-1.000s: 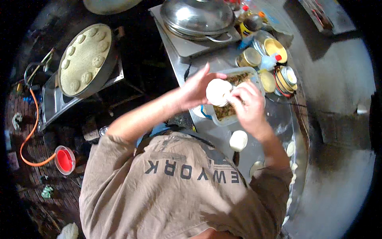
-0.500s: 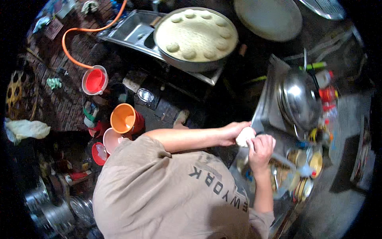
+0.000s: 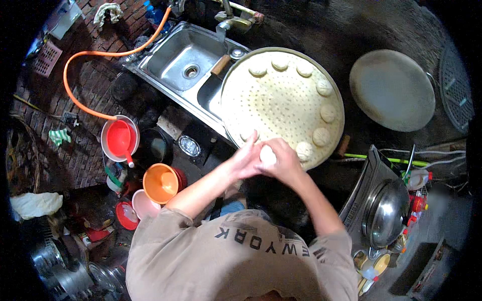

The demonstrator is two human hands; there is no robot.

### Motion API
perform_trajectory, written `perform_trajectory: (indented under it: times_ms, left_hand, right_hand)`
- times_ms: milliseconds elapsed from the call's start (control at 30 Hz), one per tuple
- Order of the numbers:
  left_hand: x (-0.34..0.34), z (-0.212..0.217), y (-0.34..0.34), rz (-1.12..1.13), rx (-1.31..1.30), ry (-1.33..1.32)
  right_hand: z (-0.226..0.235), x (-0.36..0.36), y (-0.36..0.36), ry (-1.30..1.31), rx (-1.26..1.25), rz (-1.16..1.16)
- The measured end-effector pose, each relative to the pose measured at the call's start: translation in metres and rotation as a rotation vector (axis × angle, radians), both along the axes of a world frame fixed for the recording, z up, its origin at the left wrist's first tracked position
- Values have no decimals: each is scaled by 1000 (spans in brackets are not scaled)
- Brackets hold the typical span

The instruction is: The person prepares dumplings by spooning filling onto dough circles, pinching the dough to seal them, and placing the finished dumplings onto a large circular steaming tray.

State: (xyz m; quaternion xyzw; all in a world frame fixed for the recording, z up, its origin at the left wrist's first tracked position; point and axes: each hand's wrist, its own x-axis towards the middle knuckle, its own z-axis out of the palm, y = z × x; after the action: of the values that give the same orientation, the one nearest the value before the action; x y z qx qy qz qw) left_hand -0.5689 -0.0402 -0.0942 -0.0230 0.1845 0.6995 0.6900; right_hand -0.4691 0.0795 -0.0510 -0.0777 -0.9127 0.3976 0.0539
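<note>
Between my two hands is a pale round dough bun (image 3: 268, 155), held just over the near edge of a large round steamer tray (image 3: 276, 108). My left hand (image 3: 245, 160) cups the bun's left side, fingers pointing up. My right hand (image 3: 285, 163) is closed around it from the right. The cream-coloured tray is dotted with small holes. Several dough buns (image 3: 328, 113) sit spaced along its rim; one at the near left is partly hidden by my left fingers.
A steel sink (image 3: 183, 55) with a tap (image 3: 224, 27) adjoins the tray at left. An orange bucket (image 3: 161, 183) and a white basin holding a red dipper (image 3: 120, 138) stand lower left. At right are a round lid (image 3: 391, 90) and a lidded wok (image 3: 389, 213).
My hands have swung left with the bun, from the cluttered counter at right to the tray's near edge. The view has turned, so the tray appears lower and nearer.
</note>
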Motion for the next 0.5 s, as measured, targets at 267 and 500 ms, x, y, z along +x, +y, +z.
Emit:
perform_trajectory:
  times_ms: [267,500]
  left_hand:
    - [-142,8,-41,697,-377,447]
    - [-229,-13,40,374,-245,1875]
  right_hand:
    - [-75,-231,68,337,82,31]
    - [-61,-214,96,308,-227,-91]
